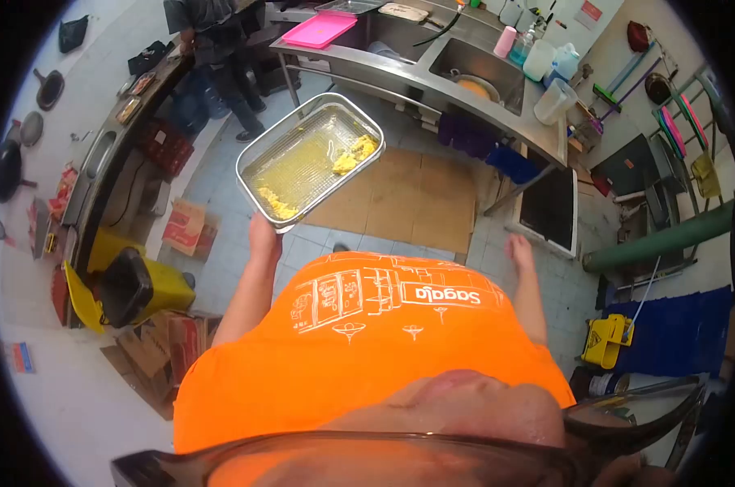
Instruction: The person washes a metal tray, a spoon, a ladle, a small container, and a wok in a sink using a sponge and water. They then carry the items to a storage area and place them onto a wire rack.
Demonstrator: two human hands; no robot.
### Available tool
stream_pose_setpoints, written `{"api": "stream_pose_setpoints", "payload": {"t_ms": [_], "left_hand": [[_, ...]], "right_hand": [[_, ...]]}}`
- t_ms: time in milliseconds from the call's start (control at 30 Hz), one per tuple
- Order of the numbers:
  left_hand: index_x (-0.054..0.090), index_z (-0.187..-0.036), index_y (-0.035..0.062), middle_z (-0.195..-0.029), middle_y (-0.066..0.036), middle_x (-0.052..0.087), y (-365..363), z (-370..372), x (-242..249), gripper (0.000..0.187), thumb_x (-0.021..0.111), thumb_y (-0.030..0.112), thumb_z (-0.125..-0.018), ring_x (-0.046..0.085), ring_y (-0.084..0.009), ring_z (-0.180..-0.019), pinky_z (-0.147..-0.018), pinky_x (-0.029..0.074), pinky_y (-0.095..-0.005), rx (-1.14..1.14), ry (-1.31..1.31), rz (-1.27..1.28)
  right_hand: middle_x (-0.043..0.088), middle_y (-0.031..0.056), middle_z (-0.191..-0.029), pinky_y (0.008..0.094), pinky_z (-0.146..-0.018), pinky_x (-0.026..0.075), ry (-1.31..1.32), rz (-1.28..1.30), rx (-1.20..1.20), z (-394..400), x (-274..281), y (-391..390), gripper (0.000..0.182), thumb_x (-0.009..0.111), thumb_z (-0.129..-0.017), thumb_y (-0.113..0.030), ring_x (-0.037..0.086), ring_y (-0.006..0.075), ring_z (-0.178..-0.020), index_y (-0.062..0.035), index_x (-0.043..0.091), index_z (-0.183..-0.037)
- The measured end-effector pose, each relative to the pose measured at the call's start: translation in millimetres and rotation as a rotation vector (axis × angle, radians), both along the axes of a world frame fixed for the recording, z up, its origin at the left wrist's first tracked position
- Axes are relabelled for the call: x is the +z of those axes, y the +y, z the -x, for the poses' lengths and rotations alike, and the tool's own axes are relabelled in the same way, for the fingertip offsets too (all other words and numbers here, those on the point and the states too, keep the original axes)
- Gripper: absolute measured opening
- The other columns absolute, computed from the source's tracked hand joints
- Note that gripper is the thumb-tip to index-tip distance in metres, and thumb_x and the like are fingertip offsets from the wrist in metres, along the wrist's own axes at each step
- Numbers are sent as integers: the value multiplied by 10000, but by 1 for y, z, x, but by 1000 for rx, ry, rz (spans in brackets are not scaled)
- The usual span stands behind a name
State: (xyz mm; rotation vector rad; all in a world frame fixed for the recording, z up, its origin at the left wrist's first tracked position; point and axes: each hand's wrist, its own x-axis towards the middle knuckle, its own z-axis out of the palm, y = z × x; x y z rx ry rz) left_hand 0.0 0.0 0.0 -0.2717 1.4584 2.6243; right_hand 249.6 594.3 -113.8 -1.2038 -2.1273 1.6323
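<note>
My left hand (264, 234) grips the near edge of a rectangular metal tray (353, 180) with a pale rim and a mesh-like bottom. The fingers are mostly hidden under the tray. Clumps of yellow food (356, 154) lie in its right part, more along the near left side, and smaller bits are spread over the bottom. The tray is held out ahead of me above the floor, a little tilted. At the right, my right hand (519, 248) hangs low beside my body with nothing in it, its fingers loosely apart.
A steel counter with a sink (497, 73) stands ahead, carrying a pink tray (319, 30) and several bottles. Flattened cardboard (408, 199) covers the floor. Left are a yellow bin (152, 280) and a person (221, 57). A yellow mop bucket (605, 341) stands right.
</note>
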Motion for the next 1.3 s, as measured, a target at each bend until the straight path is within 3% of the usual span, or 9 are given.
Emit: {"api": "stream_pose_setpoints", "payload": {"t_ms": [167, 300, 500, 600, 733, 900, 1033, 1133, 1300], "left_hand": [[503, -1145, -22, -1067, -120, 594, 48, 202, -36, 341, 454, 232, -924, 609, -213, -931, -785, 504, -340, -131, 3, 47], [452, -1207, -4, -1103, -103, 569, 117, 315, -36, 366, 455, 250, -943, 590, -207, -963, -798, 495, -331, -170, -65, -10], [420, -1233, -11, -1142, -113, 550, 205, 449, -73, 386, 432, 251, -950, 573, -210, -1003, -831, 484, -342, -278, -69, 60], [427, -1225, -17, -1139, -113, 554, 239, 493, -99, 367, 420, 230, -954, 575, -213, -1001, -833, 484, -345, -311, -81, 67], [437, -1218, -23, -1127, -121, 561, 294, 575, -122, 354, 410, 215, -957, 589, -207, -958, -796, 496, -334, -321, -89, 92], [435, -1219, -26, -1116, -123, 565, 349, 619, -102, 356, 409, 213, -958, 592, -201, -946, -785, 498, -331, -248, -120, 132], [400, -1256, -36, -1127, -128, 556, 369, 660, -112, 390, 405, 220, -962, 579, -211, -989, -811, 491, -338, -265, -195, 195], [401, -1270, -30, -1137, -132, 551, 378, 683, -136, 395, 401, 217, -962, 567, -223, -1018, -843, 474, -330, -274, -226, 192], [433, -1247, -23, -1135, -108, 558, 380, 738, -176, 430, 408, 301, -965, 558, -187, -1002, -859, 451, -315, -419, -278, 378]], "right_hand": [[618, 42, -843, 263, -594, 464, 152, 144, 155, 201, 25, -36, 199, 472, -920, -184, 580, 122, -688, -64, 577, -1040], [636, 40, -877, 281, -684, 493, 17, -44, 366, 217, -125, -24, 174, 508, -908, -167, 588, 114, -740, -63, 592, -1020], [640, 36, -887, 269, -711, 489, -102, -17, 291, 257, -77, -18, 177, 525, -911, -178, 587, 115, -737, -51, 600, -1008], [638, 42, -881, 248, -729, 472, 56, 308, 40, 321, -18, 15, 184, 512, -925, -176, 581, 112, -741, -37, 602, -1005], [597, 20, -811, 231, -659, 445, 180, -6, 30, 498, 15, 131, 167, 516, -933, -169, 539, 94, -719, -22, 595, -951], [639, 81, -942, 252, -794, 450, 563, -400, 193, 769, 121, 233, 210, 548, -913, -181, 593, 148, -874, 5, 605, -993], [616, 106, -959, 423, -946, 358, 512, -1289, -39, 957, 146, 297, 243, 602, -826, -272, 517, 302, -1044, -61, 624, -943], [605, 115, -965, 447, -975, 296, 165, -1521, -172, 1014, 123, 322, 308, 567, -832, -378, 488, 290, -1069, -86, 638, -897], [579, 80, -813, 437, -853, 344, 114, -1432, -99, 1025, 117, 331, 296, 574, -821, -360, 522, 275, -873, -91, 596, -701]]}}
